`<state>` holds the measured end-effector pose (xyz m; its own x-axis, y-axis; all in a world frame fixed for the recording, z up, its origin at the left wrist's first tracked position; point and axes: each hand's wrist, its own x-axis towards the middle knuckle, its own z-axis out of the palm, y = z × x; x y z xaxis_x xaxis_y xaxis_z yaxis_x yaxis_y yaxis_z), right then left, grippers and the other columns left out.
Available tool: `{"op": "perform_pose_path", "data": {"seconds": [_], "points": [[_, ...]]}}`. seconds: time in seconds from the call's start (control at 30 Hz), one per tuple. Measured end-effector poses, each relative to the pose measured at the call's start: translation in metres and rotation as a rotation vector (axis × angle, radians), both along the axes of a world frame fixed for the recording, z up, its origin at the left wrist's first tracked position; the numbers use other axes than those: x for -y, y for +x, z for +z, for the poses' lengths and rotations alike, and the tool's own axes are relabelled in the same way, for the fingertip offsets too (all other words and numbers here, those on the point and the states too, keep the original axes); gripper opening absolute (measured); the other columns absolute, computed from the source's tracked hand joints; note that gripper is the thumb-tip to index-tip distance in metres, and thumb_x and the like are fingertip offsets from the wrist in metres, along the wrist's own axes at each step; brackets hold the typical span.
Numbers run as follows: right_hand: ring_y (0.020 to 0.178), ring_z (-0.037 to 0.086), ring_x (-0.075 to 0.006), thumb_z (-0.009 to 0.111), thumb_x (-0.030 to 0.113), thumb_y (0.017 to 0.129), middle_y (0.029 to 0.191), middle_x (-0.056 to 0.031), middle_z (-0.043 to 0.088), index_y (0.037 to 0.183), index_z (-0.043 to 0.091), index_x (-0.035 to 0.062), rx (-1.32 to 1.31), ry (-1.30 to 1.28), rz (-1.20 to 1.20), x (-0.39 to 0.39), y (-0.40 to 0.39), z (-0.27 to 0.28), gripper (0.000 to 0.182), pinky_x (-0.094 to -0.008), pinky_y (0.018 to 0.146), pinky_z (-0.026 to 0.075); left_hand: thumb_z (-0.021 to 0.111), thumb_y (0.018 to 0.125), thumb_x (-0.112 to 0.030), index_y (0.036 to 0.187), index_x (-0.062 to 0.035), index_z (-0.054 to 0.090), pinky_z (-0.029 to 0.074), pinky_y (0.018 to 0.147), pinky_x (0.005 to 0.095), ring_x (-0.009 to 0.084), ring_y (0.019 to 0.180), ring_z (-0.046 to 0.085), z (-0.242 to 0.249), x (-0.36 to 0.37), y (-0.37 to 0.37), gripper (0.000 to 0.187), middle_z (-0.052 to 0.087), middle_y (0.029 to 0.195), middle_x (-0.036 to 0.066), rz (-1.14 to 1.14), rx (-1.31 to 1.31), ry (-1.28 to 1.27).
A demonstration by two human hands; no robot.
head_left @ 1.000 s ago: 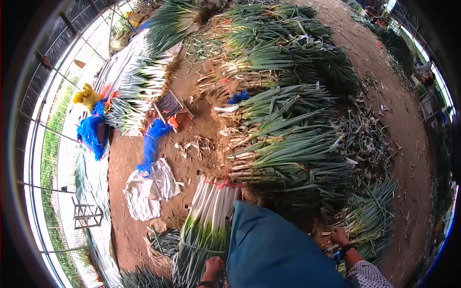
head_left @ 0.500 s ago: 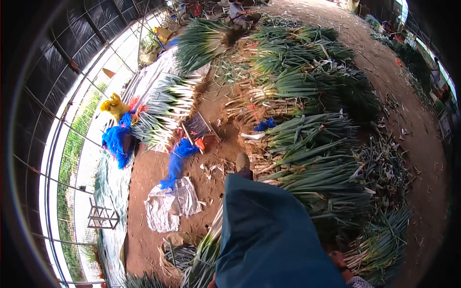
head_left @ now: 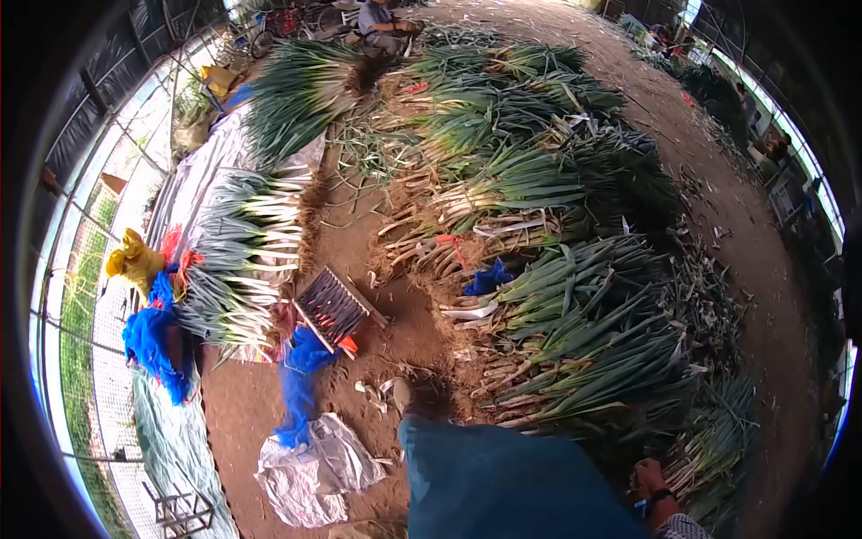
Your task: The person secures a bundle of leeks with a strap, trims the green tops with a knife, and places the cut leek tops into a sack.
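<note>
My right hand (head_left: 646, 476) hangs at the lower right, with a dark band round the wrist and its fingers curled in. Whether anything is inside them is hidden. Close beside it lies a heap of long green onions (head_left: 718, 449), pale stems toward me. My left hand is out of view. A dark teal apron or garment (head_left: 503, 485) covers my front at the bottom. One shoe (head_left: 401, 395) shows on the dirt floor, left of a large row of green onions (head_left: 575, 359).
A low folding stool (head_left: 329, 310) stands ahead-left beside blue netting (head_left: 298, 386) and a white sack (head_left: 314, 472). Trimmed onions (head_left: 260, 242) lie on sheeting at left. A metal frame (head_left: 180, 512) is lower left. A seated person (head_left: 386, 31) works at the back.
My view has turned, so the stool, netting and left-hand things sit farther left and lower. The left hand's edge and the onions near it at the bottom have left view. More of my right hand shows.
</note>
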<state>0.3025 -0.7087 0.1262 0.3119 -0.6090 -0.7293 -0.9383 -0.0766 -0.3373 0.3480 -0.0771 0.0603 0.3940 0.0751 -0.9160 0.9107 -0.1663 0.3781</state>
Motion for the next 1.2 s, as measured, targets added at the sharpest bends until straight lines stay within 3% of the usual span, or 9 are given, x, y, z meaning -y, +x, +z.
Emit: {"op": "perform_pose_path", "data": {"seconds": [0.07,0.17,0.37,0.67,0.83,0.9,1.0,1.13,1.2], "points": [[0.063,0.065,-0.0226,0.059,0.016,0.086,0.074,-0.0154,0.068,0.085,0.068,-0.0043,-0.162,-0.169,0.425,-0.032,0.020,-0.013,0.022,-0.0379,0.057,0.050,0.058,0.092,-0.034,0.081,-0.0078,0.072,0.052,0.057,0.0404,0.0215,0.064,0.066,-0.015,-0.049,0.031,0.032,0.065,0.068,0.007,-0.045,-0.053,-0.022],[0.067,0.067,-0.0226,0.059,0.015,0.086,0.074,-0.0154,0.069,0.085,0.068,-0.0044,-0.207,-0.090,0.537,-0.081,0.070,0.018,0.021,-0.0369,0.060,0.052,0.058,0.092,-0.035,0.081,-0.0077,0.072,0.052,0.057,0.0404,0.0216,0.064,0.066,-0.009,-0.113,0.068,0.032,0.065,0.068,0.007,-0.081,-0.120,-0.020],[0.052,0.062,-0.0210,0.059,0.021,0.093,0.065,-0.0127,0.066,0.080,0.067,-0.0023,-0.238,-0.084,0.217,-0.137,0.133,0.066,0.027,-0.0363,0.049,0.051,0.057,0.093,-0.035,0.083,-0.0075,0.072,0.052,0.056,0.0404,0.0219,0.065,0.067,-0.009,-0.174,0.248,0.033,0.065,0.069,0.007,-0.275,-0.024,-0.025],[0.052,0.055,-0.0251,0.057,0.025,0.096,0.059,-0.0119,0.059,0.069,0.066,0.0032,-0.165,0.180,0.097,-0.187,0.223,0.036,0.036,-0.0456,0.054,0.047,0.056,0.093,-0.036,0.084,-0.0072,0.072,0.052,0.056,0.0404,0.0222,0.065,0.067,0.035,0.034,0.559,0.034,0.066,0.069,0.008,-0.711,0.256,-0.219],[0.055,0.051,-0.0280,0.056,0.023,0.097,0.080,-0.0170,0.062,0.112,0.062,-0.0033,0.089,0.022,0.372,-0.182,0.305,-0.044,0.031,-0.0458,0.060,0.048,0.056,0.094,-0.037,0.085,-0.0070,0.072,0.052,0.056,0.0404,0.0224,0.065,0.067,0.050,0.136,0.624,0.035,0.066,0.069,0.008,-0.929,0.320,-0.267],[0.070,0.065,-0.0300,0.057,0.022,0.086,0.072,-0.0162,0.064,0.105,0.065,0.0024,0.200,0.171,-0.165,-0.184,0.329,-0.044,0.029,-0.0460,0.062,0.050,0.056,0.094,-0.037,0.085,-0.0070,0.072,0.052,0.056,0.0404,0.0225,0.065,0.067,0.056,0.169,0.637,0.035,0.066,0.070,0.008,-0.989,0.330,-0.268],[0.072,0.066,-0.0320,0.059,0.019,0.082,0.078,-0.0184,0.068,0.085,0.069,0.0007,0.119,-0.003,0.247,-0.176,0.316,-0.066,0.021,-0.0466,0.062,0.051,0.055,0.094,-0.037,0.086,-0.0069,0.072,0.052,0.056,0.0404,0.0227,0.065,0.067,0.064,0.202,0.650,0.036,0.066,0.070,0.008,-1.066,0.333,-0.270],[0.069,0.067,-0.0342,0.057,0.027,0.086,0.079,-0.0180,0.071,0.088,0.072,-0.0005,0.148,-0.115,0.335,-0.181,0.302,-0.024,0.031,-0.0470,0.066,0.053,0.055,0.095,-0.038,0.087,-0.0067,0.072,0.052,0.056,0.0403,0.0228,0.065,0.067,0.076,0.231,0.665,0.036,0.067,0.070,0.008,-1.160,0.347,-0.274],[0.066,0.066,-0.0307,0.053,0.031,0.091,0.073,-0.0174,0.068,0.079,0.070,-0.0015,0.146,0.068,0.031,-0.190,0.302,0.006,0.039,-0.0459,0.066,0.054,0.054,0.095,-0.038,0.087,-0.0067,0.072,0.052,0.056,0.0403,0.0229,0.065,0.067,0.079,0.242,0.669,0.037,0.067,0.070,0.008,-1.196,0.357,-0.281]]}}
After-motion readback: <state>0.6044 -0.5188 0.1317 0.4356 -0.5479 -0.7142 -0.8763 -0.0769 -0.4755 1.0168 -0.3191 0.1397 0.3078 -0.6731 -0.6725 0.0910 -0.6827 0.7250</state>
